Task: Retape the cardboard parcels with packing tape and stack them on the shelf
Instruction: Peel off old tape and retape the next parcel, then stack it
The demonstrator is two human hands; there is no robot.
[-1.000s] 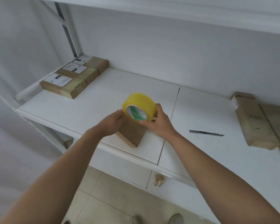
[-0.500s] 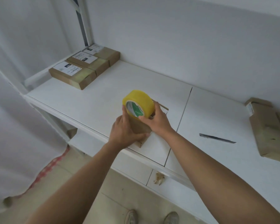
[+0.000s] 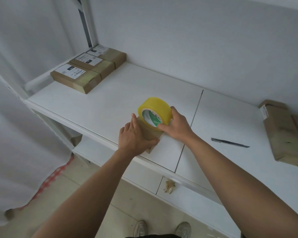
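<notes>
A small brown cardboard parcel lies near the front edge of the white shelf board. My left hand lies flat on top of it with straight fingers, pressing it down. My right hand grips a yellow roll of packing tape, held upright on the parcel's far end. A strip of tape runs from the roll down onto the parcel top. Three labelled, taped parcels lie side by side at the shelf's far left.
A dark utility knife lies on the shelf to the right of my right arm. More brown parcels sit at the right edge. A metal upright stands at the back left. A lower shelf and tiled floor lie below.
My left hand has gone from holding the parcel's side to lying flat on its top. The roll has moved toward the parcel's far end. The view has shifted left and down.
</notes>
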